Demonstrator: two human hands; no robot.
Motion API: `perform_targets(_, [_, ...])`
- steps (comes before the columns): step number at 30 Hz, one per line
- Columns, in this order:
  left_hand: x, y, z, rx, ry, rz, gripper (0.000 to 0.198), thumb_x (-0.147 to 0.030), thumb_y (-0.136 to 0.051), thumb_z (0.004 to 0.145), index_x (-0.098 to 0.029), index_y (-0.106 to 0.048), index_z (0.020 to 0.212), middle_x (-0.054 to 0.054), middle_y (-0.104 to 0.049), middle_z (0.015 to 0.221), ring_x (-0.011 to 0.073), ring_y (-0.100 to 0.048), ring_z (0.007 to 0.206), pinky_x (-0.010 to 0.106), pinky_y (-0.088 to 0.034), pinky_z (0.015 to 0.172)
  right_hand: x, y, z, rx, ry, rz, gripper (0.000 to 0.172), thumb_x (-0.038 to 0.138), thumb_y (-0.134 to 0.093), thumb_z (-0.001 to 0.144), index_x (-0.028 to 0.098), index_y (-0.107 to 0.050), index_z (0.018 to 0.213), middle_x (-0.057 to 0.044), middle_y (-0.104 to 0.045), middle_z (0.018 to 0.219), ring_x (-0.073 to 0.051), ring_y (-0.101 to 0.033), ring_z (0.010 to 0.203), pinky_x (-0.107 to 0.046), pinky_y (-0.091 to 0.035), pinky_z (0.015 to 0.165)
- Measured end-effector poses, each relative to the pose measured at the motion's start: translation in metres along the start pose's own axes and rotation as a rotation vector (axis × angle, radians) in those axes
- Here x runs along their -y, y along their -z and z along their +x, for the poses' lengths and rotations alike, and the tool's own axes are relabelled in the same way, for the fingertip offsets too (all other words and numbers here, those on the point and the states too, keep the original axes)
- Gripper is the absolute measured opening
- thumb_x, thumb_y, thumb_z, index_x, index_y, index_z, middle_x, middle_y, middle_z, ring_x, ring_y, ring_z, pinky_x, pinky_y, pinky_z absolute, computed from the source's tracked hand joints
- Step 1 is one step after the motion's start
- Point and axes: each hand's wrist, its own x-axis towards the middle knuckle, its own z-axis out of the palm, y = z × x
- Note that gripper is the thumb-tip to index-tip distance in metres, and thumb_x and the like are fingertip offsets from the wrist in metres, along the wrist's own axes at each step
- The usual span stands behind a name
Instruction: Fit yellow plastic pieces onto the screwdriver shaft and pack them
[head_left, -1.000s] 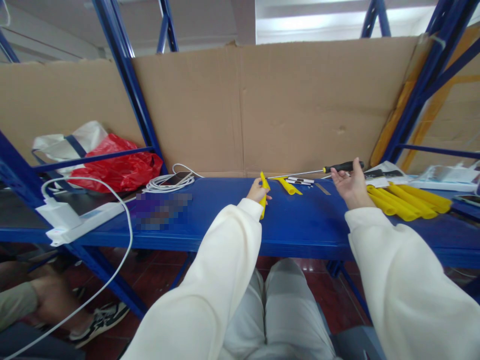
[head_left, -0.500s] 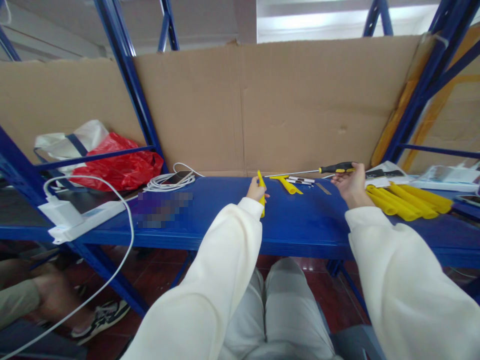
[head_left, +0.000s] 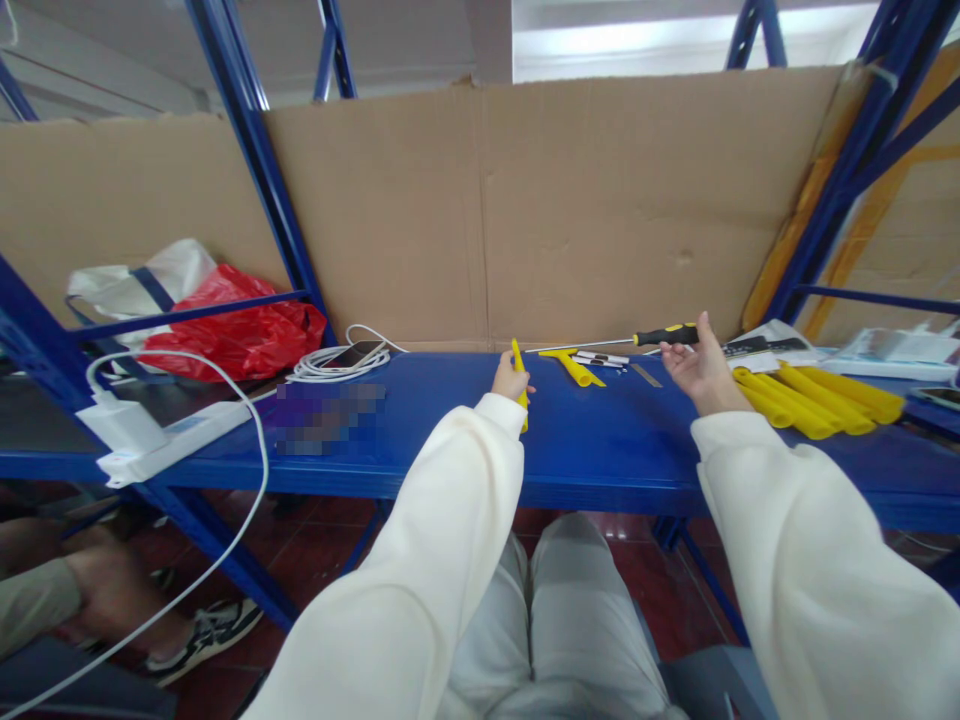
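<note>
My left hand [head_left: 510, 378] is closed around a yellow plastic piece [head_left: 520, 362] held upright over the blue shelf [head_left: 442, 390]. From the right, the long shaft of a screwdriver [head_left: 664, 336] reaches to that piece; where its tip meets it is too small to make out. My right hand [head_left: 705, 372] supports the black and yellow screwdriver handle on its fingers, palm turned up and thumb raised off it. Between my hands lie a yellow T-shaped plastic part [head_left: 576, 370], black-and-white strips [head_left: 600, 359] and a thin flat metal piece [head_left: 646, 375].
Several yellow tubes [head_left: 817, 402] lie at the right, before papers [head_left: 772, 345]. Coiled white cable [head_left: 337, 365], a red plastic bag [head_left: 240, 325] and a white power strip [head_left: 176, 440] are at the left. Cardboard [head_left: 585, 210] backs the shelf. A person's leg [head_left: 124, 590] shows at lower left.
My right thumb has lifted away from the screwdriver handle, and the fingers have loosened and turned upward. The handle has shifted slightly left. My left hand stays nearly still.
</note>
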Motion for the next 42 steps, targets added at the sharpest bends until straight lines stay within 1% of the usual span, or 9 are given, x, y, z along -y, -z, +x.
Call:
perform_targets(4, [0.001, -0.001, 0.002, -0.005, 0.006, 0.01, 0.063, -0.001, -0.051, 0.087, -0.027, -0.044, 0.144, 0.005, -0.062, 0.111, 0.0063, -0.059, 0.053, 0.018, -0.045, 0.044, 0.002, -0.002, -0.004, 0.014, -0.009, 0.003, 0.031, 0.05, -0.057, 0.096, 0.025, -0.053, 0.079, 0.003, -0.05, 0.058, -0.015, -0.065, 0.062, -0.022, -0.053, 0.049])
perform_targets(8, [0.002, -0.001, 0.003, -0.015, 0.006, 0.015, 0.065, 0.0, -0.05, 0.086, -0.026, -0.043, 0.145, 0.005, -0.062, 0.112, 0.0059, -0.058, 0.053, 0.018, -0.044, 0.044, 0.004, -0.007, -0.013, 0.007, -0.006, -0.02, 0.031, 0.047, -0.049, 0.098, 0.024, -0.054, 0.078, 0.002, -0.052, 0.058, -0.016, -0.065, 0.062, -0.023, -0.053, 0.051])
perform_targets(14, [0.002, 0.0, 0.002, -0.012, 0.024, 0.017, 0.063, 0.0, -0.048, 0.089, -0.024, -0.041, 0.146, 0.006, -0.062, 0.114, 0.0045, -0.056, 0.051, 0.016, -0.041, 0.043, 0.004, -0.012, -0.019, -0.085, 0.001, -0.128, 0.038, 0.046, -0.047, 0.103, 0.024, -0.048, 0.073, 0.004, -0.047, 0.056, -0.012, -0.048, 0.046, -0.019, -0.041, 0.039])
perform_targets(20, [0.003, -0.001, 0.002, -0.013, 0.018, 0.031, 0.063, -0.002, -0.051, 0.087, -0.026, -0.043, 0.145, 0.005, -0.064, 0.11, 0.007, -0.06, 0.055, 0.016, -0.044, 0.045, 0.003, -0.011, -0.016, -0.125, 0.008, -0.118, 0.04, 0.045, -0.05, 0.104, 0.023, -0.047, 0.071, 0.006, -0.041, 0.052, -0.009, -0.04, 0.041, -0.017, -0.036, 0.034])
perform_targets(24, [0.003, -0.001, 0.003, -0.018, 0.024, 0.044, 0.064, -0.003, -0.053, 0.086, -0.026, -0.043, 0.145, 0.006, -0.064, 0.11, 0.0085, -0.063, 0.058, 0.017, -0.045, 0.045, 0.005, -0.01, -0.016, -0.085, 0.0, -0.059, 0.035, 0.044, -0.053, 0.103, 0.023, -0.055, 0.076, 0.008, -0.037, 0.047, -0.008, -0.033, 0.036, -0.016, -0.034, 0.032])
perform_targets(29, [0.003, 0.0, 0.003, -0.021, 0.027, 0.042, 0.065, -0.003, -0.053, 0.086, -0.026, -0.043, 0.146, 0.008, -0.065, 0.115, 0.0085, -0.064, 0.058, 0.017, -0.045, 0.044, 0.006, -0.013, -0.02, -0.094, -0.02, 0.012, 0.038, 0.046, -0.051, 0.104, 0.023, -0.054, 0.075, 0.006, -0.041, 0.047, -0.011, -0.051, 0.044, -0.016, -0.042, 0.035])
perform_targets(34, [0.002, 0.0, 0.002, -0.028, 0.026, 0.042, 0.064, -0.002, -0.051, 0.087, -0.026, -0.042, 0.146, 0.009, -0.064, 0.123, 0.0071, -0.063, 0.057, 0.016, -0.042, 0.043, 0.008, -0.014, -0.023, -0.051, -0.029, 0.01, 0.032, 0.038, -0.045, 0.105, 0.023, -0.051, 0.077, 0.002, -0.057, 0.061, -0.014, -0.066, 0.062, -0.019, -0.052, 0.048])
perform_targets(39, [0.003, 0.0, 0.003, -0.045, 0.019, 0.045, 0.067, 0.0, -0.051, 0.086, -0.025, -0.043, 0.147, 0.009, -0.065, 0.119, 0.0086, -0.063, 0.058, 0.018, -0.044, 0.044, 0.006, -0.01, -0.017, -0.076, -0.042, -0.114, 0.034, 0.035, -0.043, 0.105, 0.023, -0.047, 0.074, 0.004, -0.047, 0.055, -0.012, -0.048, 0.044, -0.019, -0.042, 0.039])
perform_targets(42, [0.003, 0.0, 0.005, -0.044, 0.012, 0.052, 0.067, 0.0, -0.05, 0.086, -0.024, -0.042, 0.148, 0.009, -0.065, 0.119, 0.0082, -0.063, 0.058, 0.018, -0.044, 0.043, 0.004, -0.008, -0.013, -0.086, -0.012, -0.139, 0.032, 0.036, -0.049, 0.101, 0.023, -0.047, 0.072, 0.003, -0.047, 0.056, -0.011, -0.046, 0.044, -0.019, -0.04, 0.039])
